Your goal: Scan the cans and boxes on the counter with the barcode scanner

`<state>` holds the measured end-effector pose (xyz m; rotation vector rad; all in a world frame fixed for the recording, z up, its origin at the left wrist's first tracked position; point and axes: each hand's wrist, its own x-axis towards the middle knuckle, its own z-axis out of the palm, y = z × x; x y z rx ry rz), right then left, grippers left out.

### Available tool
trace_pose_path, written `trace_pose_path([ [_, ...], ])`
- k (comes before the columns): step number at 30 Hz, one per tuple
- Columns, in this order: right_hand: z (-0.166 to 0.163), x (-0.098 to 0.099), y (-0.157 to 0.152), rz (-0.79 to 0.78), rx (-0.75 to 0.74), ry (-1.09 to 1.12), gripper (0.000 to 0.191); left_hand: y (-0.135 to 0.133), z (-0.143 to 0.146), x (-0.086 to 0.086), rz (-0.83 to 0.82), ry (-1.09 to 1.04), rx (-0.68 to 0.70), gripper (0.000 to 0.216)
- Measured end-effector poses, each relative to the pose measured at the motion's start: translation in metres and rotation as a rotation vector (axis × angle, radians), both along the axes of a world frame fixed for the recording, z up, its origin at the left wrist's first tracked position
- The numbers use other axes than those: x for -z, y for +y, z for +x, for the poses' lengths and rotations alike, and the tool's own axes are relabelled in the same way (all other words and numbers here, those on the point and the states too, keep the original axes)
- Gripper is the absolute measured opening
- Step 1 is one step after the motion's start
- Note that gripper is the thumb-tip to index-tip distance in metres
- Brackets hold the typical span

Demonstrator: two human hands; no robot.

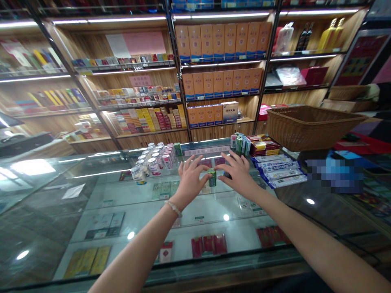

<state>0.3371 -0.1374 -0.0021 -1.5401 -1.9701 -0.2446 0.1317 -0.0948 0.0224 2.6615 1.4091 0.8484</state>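
Note:
A small green can-shaped container [212, 178] stands on the glass counter [180, 211] in front of me. From its left side, my left hand [192, 177] has thumb and forefinger on it, the other fingers spread. My right hand [240, 175] reaches in from the opposite side, with thumb and forefinger tips at its right edge. A dark shape shows in the gap between the right thumb and forefinger; I cannot make it out. To the left stand rows of small white and pink bottles [155, 160], with a green one [177, 149] at the back.
Beyond my right hand stand more small containers [240, 143], stacked red and yellow packs [265, 145] and blue-white packets [279, 170]. A wicker basket [311, 126] sits at the right. Flat packs lie under the glass; shelves [220, 63] with boxes and bottles line the back wall.

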Motion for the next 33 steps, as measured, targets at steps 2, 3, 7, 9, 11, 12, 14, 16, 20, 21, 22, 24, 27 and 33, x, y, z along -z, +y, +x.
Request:
trace_pose_path([
  [2, -0.001, 0.000, -0.001, -0.006, 0.008, 0.003, 0.029, 0.000, -0.001, -0.001, -0.018, -0.012, -0.002, 0.016],
  [3, -0.002, 0.000, -0.002, -0.008, 0.012, 0.004, 0.029, -0.001, -0.001, -0.001, -0.025, -0.016, -0.002, 0.016],
  [7, -0.006, 0.002, -0.002, -0.005, 0.022, 0.008, 0.023, -0.002, -0.003, -0.001, -0.035, -0.026, 0.000, 0.016],
  [9, -0.009, 0.004, -0.002, -0.002, 0.013, 0.018, 0.022, -0.003, -0.003, -0.001, -0.037, -0.030, 0.000, 0.016],
  [11, -0.011, 0.005, -0.001, 0.003, 0.002, 0.034, 0.021, -0.003, -0.003, -0.001, -0.036, -0.032, 0.004, 0.015],
  [12, -0.011, 0.006, 0.000, 0.008, -0.002, 0.044, 0.020, -0.004, -0.003, -0.001, -0.033, -0.033, 0.007, 0.015],
  [14, -0.012, 0.007, 0.001, 0.020, -0.005, 0.064, 0.018, -0.005, -0.003, -0.002, -0.022, -0.039, 0.013, 0.015],
  [16, -0.013, 0.008, 0.002, 0.026, -0.008, 0.078, 0.016, -0.005, -0.004, -0.003, -0.014, -0.053, 0.014, 0.015],
  [20, -0.013, 0.011, 0.003, 0.026, -0.018, 0.093, 0.014, -0.003, -0.005, -0.004, -0.003, -0.112, -0.006, 0.016],
  [21, -0.013, 0.012, 0.003, 0.029, -0.019, 0.097, 0.014, -0.001, -0.006, -0.004, 0.002, -0.130, -0.009, 0.017],
  [22, -0.013, 0.012, 0.003, 0.034, -0.017, 0.100, 0.014, 0.000, -0.006, -0.003, 0.009, -0.147, -0.013, 0.017],
  [24, -0.012, 0.013, 0.003, 0.040, -0.010, 0.102, 0.014, 0.003, -0.007, -0.002, 0.018, -0.173, -0.021, 0.017],
  [27, -0.011, 0.012, 0.002, 0.039, -0.002, 0.098, 0.013, 0.005, -0.009, -0.001, 0.020, -0.190, -0.030, 0.017],
  [33, -0.008, 0.006, 0.001, 0.056, 0.018, 0.109, 0.012, 0.005, -0.012, -0.005, -0.013, -0.162, -0.028, 0.019],
])
